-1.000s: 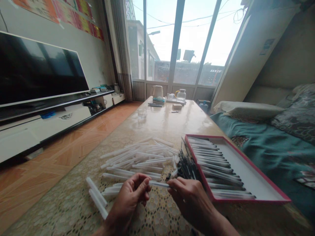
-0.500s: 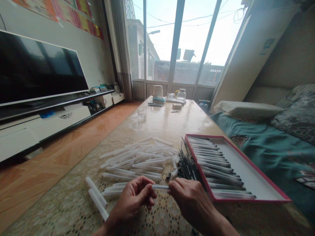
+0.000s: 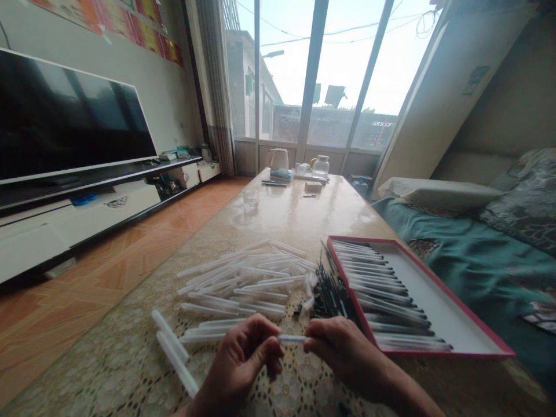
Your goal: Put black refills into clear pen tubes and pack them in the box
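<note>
A whitish pen barrel lies level between my two hands, low in the view. At its left end my left hand pinches it between thumb and finger. The fingers of my right hand are closed round the other end and hide it. Beyond my hands lies a loose pile of translucent white pen barrels. Thin black refills are heaped right of that pile, with small black caps near them. A pink-rimmed tray on the right holds a row of pens with dark ends.
The long table has a patterned cover. A drinking glass, a glass jug, a small box and a kettle stand farther back. A sofa runs along the right, a television cabinet along the left.
Both hands have shifted slightly right and down with the pen barrel between them. The pile, the refills and the tray have not changed.
</note>
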Demonstrator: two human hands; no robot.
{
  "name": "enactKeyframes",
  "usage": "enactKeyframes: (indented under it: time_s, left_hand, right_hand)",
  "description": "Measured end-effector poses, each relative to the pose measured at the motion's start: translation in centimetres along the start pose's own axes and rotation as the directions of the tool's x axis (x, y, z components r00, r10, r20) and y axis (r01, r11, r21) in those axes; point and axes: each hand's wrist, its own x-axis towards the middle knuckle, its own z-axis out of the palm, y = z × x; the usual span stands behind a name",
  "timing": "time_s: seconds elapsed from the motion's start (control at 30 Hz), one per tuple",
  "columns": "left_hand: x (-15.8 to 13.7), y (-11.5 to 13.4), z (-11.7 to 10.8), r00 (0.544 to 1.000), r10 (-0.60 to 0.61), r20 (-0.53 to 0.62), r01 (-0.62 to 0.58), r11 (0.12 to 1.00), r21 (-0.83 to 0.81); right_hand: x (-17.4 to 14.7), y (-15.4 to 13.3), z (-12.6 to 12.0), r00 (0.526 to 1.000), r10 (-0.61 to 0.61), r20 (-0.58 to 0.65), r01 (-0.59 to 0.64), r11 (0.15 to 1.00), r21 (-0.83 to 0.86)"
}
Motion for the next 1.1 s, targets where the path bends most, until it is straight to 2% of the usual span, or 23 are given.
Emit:
enactKeyframes:
  time_s: [0.17, 0.27, 0.33, 0.4, 0.47, 0.6, 0.77, 0.87, 1.1]
  left_hand:
    - [1.0, 0.0, -0.1, 0.999, -0.019, -0.026, 0.019, 1.0, 0.023]
    - [1.5, -0.2, -0.3, 0.998, -0.022, -0.066, 0.024, 0.999, 0.029]
    - [1.6, -0.3, -0.5, 0.995, -0.024, -0.095, 0.027, 0.999, 0.028]
    - [1.6, -0.3, -0.5, 0.995, -0.035, -0.098, 0.039, 0.999, 0.034]
    - [1.5, -0.3, -0.5, 0.994, -0.047, -0.096, 0.052, 0.998, 0.043]
    - [1.5, -0.1, -0.4, 0.994, -0.059, -0.096, 0.064, 0.996, 0.056]
    - [1.8, -0.5, -0.5, 0.992, -0.086, -0.09, 0.091, 0.995, 0.046]
    - [1.8, -0.7, -0.6, 0.991, -0.087, -0.1, 0.092, 0.994, 0.052]
    - [1.5, -0.4, -0.3, 0.993, -0.078, -0.091, 0.084, 0.994, 0.064]
  right_hand:
    - [0.1, 0.5, -0.4, 0.999, -0.005, -0.036, -0.001, 0.986, -0.169]
    - [-0.2, 2.0, -2.3, 0.989, 0.022, -0.144, -0.074, 0.929, -0.364]
    - [-0.8, 3.4, -4.2, 0.961, 0.036, -0.273, -0.162, 0.874, -0.458]
    - [-1.7, 5.0, -6.1, 0.907, 0.069, -0.415, -0.293, 0.812, -0.506]
    - [-2.7, 6.4, -7.5, 0.867, 0.12, -0.484, -0.408, 0.728, -0.551]
    - [-4.4, 8.7, -8.3, 0.838, 0.259, -0.481, -0.528, 0.607, -0.594]
    - [-4.5, 9.4, -7.5, 0.823, 0.31, -0.476, -0.561, 0.579, -0.592]
    - [-4.4, 8.9, -7.8, 0.815, 0.364, -0.451, -0.576, 0.596, -0.559]
    - [-5.4, 8.5, -8.6, 0.875, 0.412, -0.256, -0.482, 0.687, -0.543]
